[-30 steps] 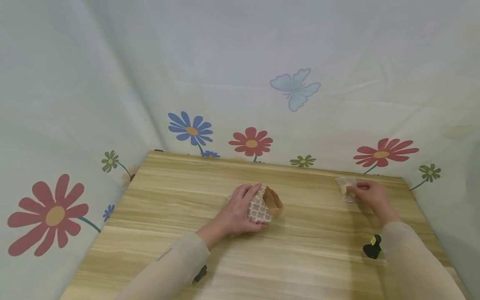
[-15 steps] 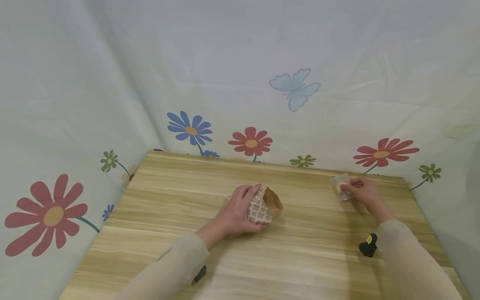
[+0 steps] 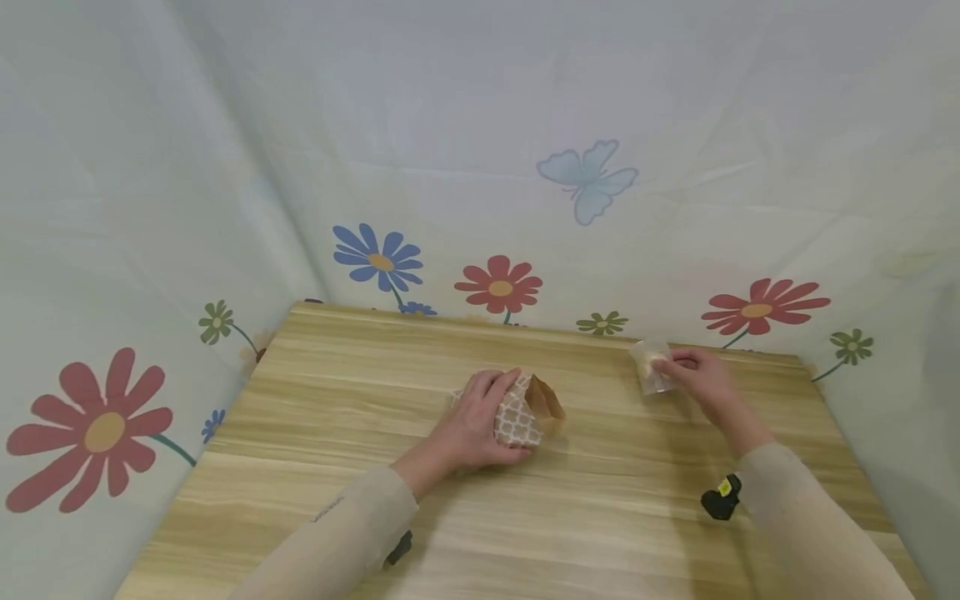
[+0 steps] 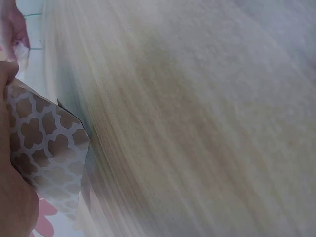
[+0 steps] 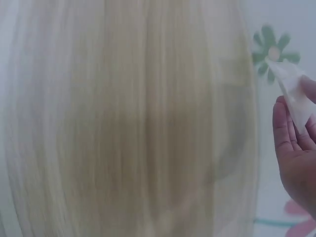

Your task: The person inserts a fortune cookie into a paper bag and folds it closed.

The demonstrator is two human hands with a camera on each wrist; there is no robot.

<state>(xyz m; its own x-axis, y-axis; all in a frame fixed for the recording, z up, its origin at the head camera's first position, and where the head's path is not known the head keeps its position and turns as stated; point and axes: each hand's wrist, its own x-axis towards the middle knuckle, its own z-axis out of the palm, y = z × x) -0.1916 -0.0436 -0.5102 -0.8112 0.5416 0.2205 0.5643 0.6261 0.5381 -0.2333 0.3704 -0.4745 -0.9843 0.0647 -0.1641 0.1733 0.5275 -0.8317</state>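
My left hand point(image 3: 477, 427) grips a brown paper bag point(image 3: 517, 418) with a white lattice pattern. The bag lies on its side with its open mouth facing right. In the left wrist view the patterned side of the paper bag point(image 4: 49, 143) shows beside the fingers. To the right, my right hand point(image 3: 701, 379) pinches a small clear packet point(image 3: 651, 367) between thumb and fingers, raised above the table. Something pale is inside the packet; its kind cannot be told. The right wrist view shows the whitish packet point(image 5: 295, 94) at the fingertips.
The wooden table point(image 3: 360, 367) ends at a pale wall cloth point(image 3: 420, 125) printed with flowers and a butterfly. A black device with a yellow mark point(image 3: 722, 497) sits at the right wrist. Another dark device point(image 3: 400, 547) shows under the left sleeve.
My right hand has moved left with the clear packet, closer to the paper bag. The left hand and the paper bag have stayed in place.
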